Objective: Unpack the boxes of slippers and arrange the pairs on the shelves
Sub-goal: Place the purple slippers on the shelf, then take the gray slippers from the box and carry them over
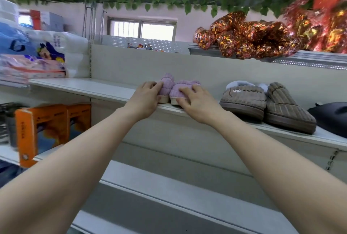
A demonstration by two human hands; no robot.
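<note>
Item under handling: a pair of small lilac ribbed plush slippers point(176, 87). It stands soles down on the white metal shelf point(84, 86), close to the front lip. The two slippers touch each other.

Left hand point(148, 96): its fingers point(154, 85) curl against the outer flank of the left slipper point(167, 83) and grasp it.

Right hand point(197, 102): its fingers point(186, 90) drape over the upper of the right slipper point(185, 86), with the thumb at the sole edge, and grasp it.

Governing relation: the pair lies between the two sets of fingers and just beyond the fingertips. Each long axis runs away from the fingers, front to back across the shelf. The left slipper appears tipped up and angled toward its mate, while the right one sits flatter. Which end faces the person cannot be determined.

Proximity: each hand is already on its own slipper, and neither is nearer than the other.

Surroundings: a pair of brown corduroy slippers point(262, 100) stands to the outer side of the right fingers, near them but apart. Bare shelf runs outward from the left fingers.

Assessment: the placing step looks nearly complete. The next move likely calls for levelling the left slipper so that both axes run parallel, then letting go.
</note>
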